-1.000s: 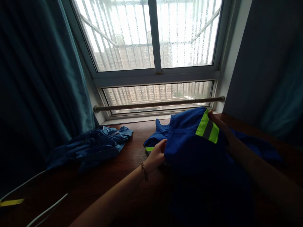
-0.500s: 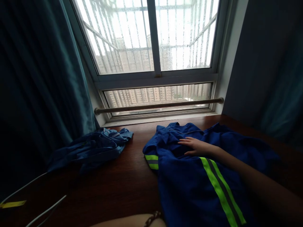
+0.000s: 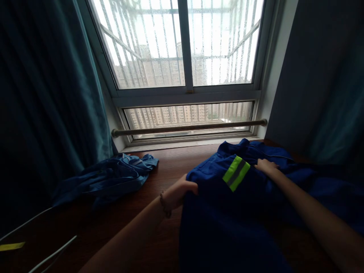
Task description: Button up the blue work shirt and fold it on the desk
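A dark blue work jacket (image 3: pixel 216 220) with a yellow-green and grey reflective band (image 3: pixel 236 173) lies rumpled across the right half of the wooden surface. My left hand (image 3: pixel 179 191), a bracelet at its wrist, is closed on the jacket's left edge with the thumb on top of the cloth. Farther right, my right hand (image 3: pixel 266 167) grips the fabric near the collar end, its fingers curled and partly hidden. The jacket's lower part falls into shadow toward me.
A crumpled lighter blue garment (image 3: pixel 122 176) lies at left beside the curtain (image 3: pixel 96 125). White cables (image 3: pixel 54 254) and a yellow strip (image 3: pixel 11 246) are at the lower left. Behind, a metal rail (image 3: pixel 187 129) crosses the window. The brown wooden surface (image 3: pixel 167 163) shows between the garments.
My left hand has come up from the bottom edge and taken hold of the jacket. My right hand has moved right and closed on cloth. The jacket has shifted right, its reflective bands now differently placed.
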Tool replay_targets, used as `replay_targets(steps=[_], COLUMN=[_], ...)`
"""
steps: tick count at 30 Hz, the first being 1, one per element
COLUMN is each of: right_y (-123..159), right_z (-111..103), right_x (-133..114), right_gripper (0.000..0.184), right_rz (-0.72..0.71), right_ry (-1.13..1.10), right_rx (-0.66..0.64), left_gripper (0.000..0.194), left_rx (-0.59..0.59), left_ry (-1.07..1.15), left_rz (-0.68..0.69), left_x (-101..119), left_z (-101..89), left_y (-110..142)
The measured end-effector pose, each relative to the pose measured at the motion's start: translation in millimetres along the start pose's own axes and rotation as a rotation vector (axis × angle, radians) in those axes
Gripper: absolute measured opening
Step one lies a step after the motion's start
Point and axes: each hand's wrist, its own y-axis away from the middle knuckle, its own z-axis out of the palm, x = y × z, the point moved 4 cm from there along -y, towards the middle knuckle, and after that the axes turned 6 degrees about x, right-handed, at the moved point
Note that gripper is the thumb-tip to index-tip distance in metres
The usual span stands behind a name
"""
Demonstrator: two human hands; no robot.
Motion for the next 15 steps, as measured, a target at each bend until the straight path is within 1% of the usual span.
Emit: replay_targets(steps=[1, 2, 3, 4, 6, 7, 8, 9, 10, 11, 12, 13, 14, 15], right_y=[-4, -7, -11, -14, -19, -21, -20, -18, -14, -7, 3, 14, 28, 43], right_z=[-3, -5, -7, -10, -14, -16, -19, -23, -28, -35, -44, -54, -64, -74], right_x=[8, 15, 19, 20, 18, 14, 10, 4, -2, -8, -15, -21, -28, -33], right_gripper=[0.054, 0.055, 0.055, 0.056, 0.057, 0.057, 0.056, 0.055, 0.054, 0.053, 0.053, 0.054, 0.055, 0.056], right_rz=[0.019, 0.030, 0.032, 0.018, -0.017, -0.033, -0.057, -0.095, -0.144, -0.203, -0.265, -0.322, -0.371, -0.413], right_ry=[0.007, 0.014, 0.018, 0.015, 0.005, 0.000, -0.003, -0.008, -0.016, -0.030, -0.049, -0.072, -0.099, -0.125], right_rx=[-0.022, -0.045, -0.062, -0.070, -0.070, -0.072, -0.075, -0.075, -0.074, -0.070, -0.064, -0.055, -0.046, -0.039], left_gripper=[0.019, 0.011, 0.004, 0.005, 0.013, 0.013, 0.013, 0.012, 0.012, 0.013, 0.017, 0.021, 0.024, 0.025], left_rx=[0.089, 0.209, 0.386, 0.588, 0.805, 0.899, 0.962, 1.016, 1.055, 1.088, 1.113, 1.113, 1.079, 1.009], left_ry=[-0.035, -0.100, -0.189, -0.278, -0.362, -0.404, -0.432, -0.454, -0.487, -0.551, -0.653, -0.786, -0.939, -1.077], left_rz=[-0.019, -0.032, -0.027, 0.004, 0.029, 0.042, 0.048, 0.055, 0.077, 0.121, 0.186, 0.258, 0.331, 0.384], left_x=[-1, -4, -7, -9, -18, -22, -25, -26, -25, -21, -14, -5, 3, 9], left_z=[-23.3, -49.3, -78.3, -107.4, -153.8, -172.1, -185.9, -195.0, -198.8, -196.9, -189.3, -175.8, -157.3, -135.6], left_y=[-14, -27, -37, -44, -53, -54, -54, -53, -52, -49, -45, -42, -38, -35])
